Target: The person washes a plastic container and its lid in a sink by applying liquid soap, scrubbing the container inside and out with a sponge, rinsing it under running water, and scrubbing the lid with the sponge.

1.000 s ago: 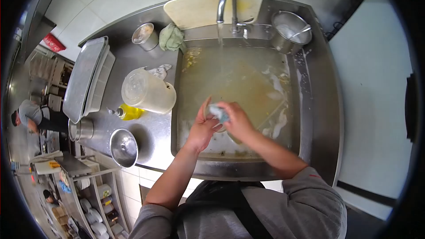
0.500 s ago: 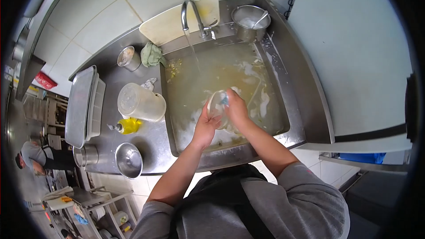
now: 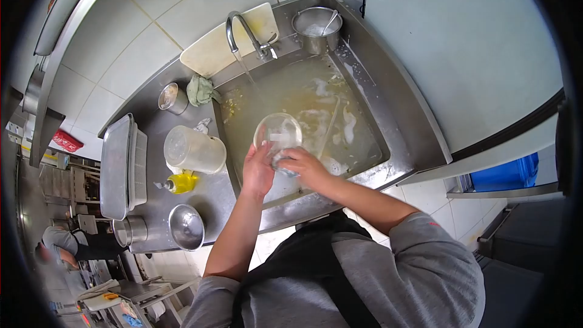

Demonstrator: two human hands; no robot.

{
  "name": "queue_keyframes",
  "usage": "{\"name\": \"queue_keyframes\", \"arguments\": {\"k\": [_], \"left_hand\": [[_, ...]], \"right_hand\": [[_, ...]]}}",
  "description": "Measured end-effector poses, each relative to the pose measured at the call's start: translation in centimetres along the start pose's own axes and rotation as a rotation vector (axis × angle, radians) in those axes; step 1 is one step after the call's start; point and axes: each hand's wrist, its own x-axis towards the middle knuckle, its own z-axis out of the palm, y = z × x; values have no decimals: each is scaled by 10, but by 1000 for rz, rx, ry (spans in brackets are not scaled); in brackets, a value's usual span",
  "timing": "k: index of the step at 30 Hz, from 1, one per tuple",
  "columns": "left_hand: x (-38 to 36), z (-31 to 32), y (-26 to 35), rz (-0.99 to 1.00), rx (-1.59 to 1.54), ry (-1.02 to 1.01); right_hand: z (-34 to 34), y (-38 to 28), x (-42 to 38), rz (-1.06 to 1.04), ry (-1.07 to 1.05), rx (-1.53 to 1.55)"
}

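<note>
A clear round plastic container (image 3: 285, 126) is tilted over the soapy water, its open rim turned up toward me. My left hand (image 3: 258, 171) grips its left side, thumb on the wall. At the lower right side, my right hand (image 3: 305, 167) has its fingers curled over a small blue-grey scrubbing pad (image 3: 285, 169) pressed to the container. Below them lies the steel sink (image 3: 379, 159), full of cloudy water with foam and food bits. Water runs from the curved faucet (image 3: 233, 30) at the back.
Left counter: a white plastic tub (image 3: 191, 147), yellow soap bottle (image 3: 181, 182), steel bowl (image 3: 186, 227), lidded tray (image 3: 118, 167), green cloth (image 3: 201, 90) and small metal cup (image 3: 173, 98). A steel pot (image 3: 318, 33) with a spoon stands back right. Another person (image 3: 64, 244) is far left.
Both hands have shifted left with the container, which now faces me more openly. My right hand has moved from its upper right to its lower right side. The view has turned slightly.
</note>
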Motion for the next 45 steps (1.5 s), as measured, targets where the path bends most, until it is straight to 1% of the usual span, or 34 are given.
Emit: {"name": "queue_keyframes", "arguments": {"k": [1, 3, 4, 6, 7, 9, 10, 12, 13, 14, 15, 16, 17, 19, 20, 22, 23, 25, 26, 28, 29, 31, 32, 33, 35, 36, 37, 39, 40, 41, 42, 43, 44, 45], "left_hand": [[-3, 2, -1, -1, 8, 0], [-6, 9, -2, -31, 38, 44], [-7, 13, -3, -33, 79, 57], [-6, 16, -8, -72, 76, 42], [-4, 16, -10, -103, 67, 36], [3, 5, -19, -115, 13, 5], [5, 0, -20, -128, -42, -23], [-2, 2, -12, -106, -3, -73], [-5, 3, -7, -78, 29, -117], [-7, 5, -6, -76, 31, -118], [-9, 9, -10, -105, 46, -116], [-11, 12, -13, -138, 63, -116], [-11, 17, -12, -140, 61, -116], [-7, 25, -6, -120, 68, -36], [-4, 24, -2, -117, 68, -35], [-2, 22, 8, -53, 133, -89], [-1, 24, 10, -56, 132, -86], [0, 30, 12, -6, 222, -28], [5, 22, 4, -8, 215, -27], [17, 6, -12, 96, 293, -22], [18, 3, -15, 90, 290, -19], [17, -1, -17, 86, 334, 14], [17, -1, -13, 80, 339, 15], [16, -1, -8, 35, 282, 13], [16, 0, -6, -14, 226, 5], [13, 1, -8, -52, 184, 54], [11, 2, -11, -90, 141, 105], [13, -1, -26, -119, 103, 137], [10, 2, -27, -77, 62, 166], [8, 5, -26, -38, 21, 194], [10, 3, -19, 21, -36, 91], [14, -2, -18, 18, -33, 89], [20, -8, -19, 87, 30, 106], [24, -15, -20, 156, 94, 124]], "right_hand": [[-6, 14, -7, 1, 8, 4], [-19, 47, -10, -110, -54, -256], [-25, 50, 1, -104, -45, -258], [-36, 46, 27, 34, 134, -329], [-27, 38, 39, 34, 141, -332], [-2, 19, 57, 205, 301, 47], [2, 13, 50, 209, 308, 49], [6, 3, 40, -77, 183, -147], [3, 11, 36, -77, 188, -147], [-3, 24, 32, -43, 178, -167], [-7, 36, 31, -8, 163, -187], [-28, 24, 45, 84, 106, -273], [-31, 24, 53, 85, 104, -274], [-26, 23, 68, -109, 164, -280], [-27, 31, 71, -111, 163, -278], [-27, 43, 70, 106, 125, -434], [-25, 41, 63, 109, 122, -431], [-18, 30, 44, 372, -87, -509], [-9, 22, 33, 373, -93, -512], [9, 5, 20, 478, -246, -364], [13, 4, 21, 482, -251, -363], [19, -4, 24, 407, -175, -31], [14, -6, 36, 548, -269, 70], [13, -3, 43, 552, -265, 74], [7, -5, 57, 820, -105, 715], [6, -9, 62, 927, 3, 891], [11, -10, 65, 929, 6, 890], [21, -14, 66, 645, 254, 499], [21, -16, 62, 563, 237, 310], [18, -16, 56, 567, 244, 310], [13, -14, 46, 467, 68, 204], [7, -10, 38, 364, -108, 98], [2, 0, 28, 365, -104, 97], [-3, 13, 20, 357, -136, -48]]}}
